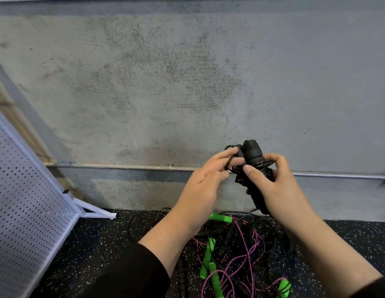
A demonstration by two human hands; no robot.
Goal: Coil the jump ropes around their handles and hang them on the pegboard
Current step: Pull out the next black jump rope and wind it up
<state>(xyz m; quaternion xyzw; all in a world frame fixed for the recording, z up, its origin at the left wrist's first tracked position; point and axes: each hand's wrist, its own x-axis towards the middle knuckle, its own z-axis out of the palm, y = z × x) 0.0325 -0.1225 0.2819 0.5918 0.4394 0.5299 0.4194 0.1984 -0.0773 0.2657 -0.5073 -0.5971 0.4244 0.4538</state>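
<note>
1. Winding is the step in hand, as I read it: the right hand (279,186) has its fingers and thumb curled round a pair of black handles (255,166) held upright together, with black cord (251,171) bunched in turns about their middle.
2. The left hand (205,179) pinches a loop of that cord just beside the handles, fingers mostly extended, thumb hidden behind them.
3. All of this is held up in the air in front of the concrete wall (165,82), above the floor (97,244).
4. Below the wrists, near the wall edge of the floor, lies a tangle of other ropes: green handles (220,218), pink cord (249,252) and more black cord, none coiled.
5. The white pegboard (26,190) leans at the left, well apart from the hands; I see no hooks or ropes on the part showing.
6. Next calls for tucking the loose loop tight so the coil holds, then carrying it left to the board.
</note>
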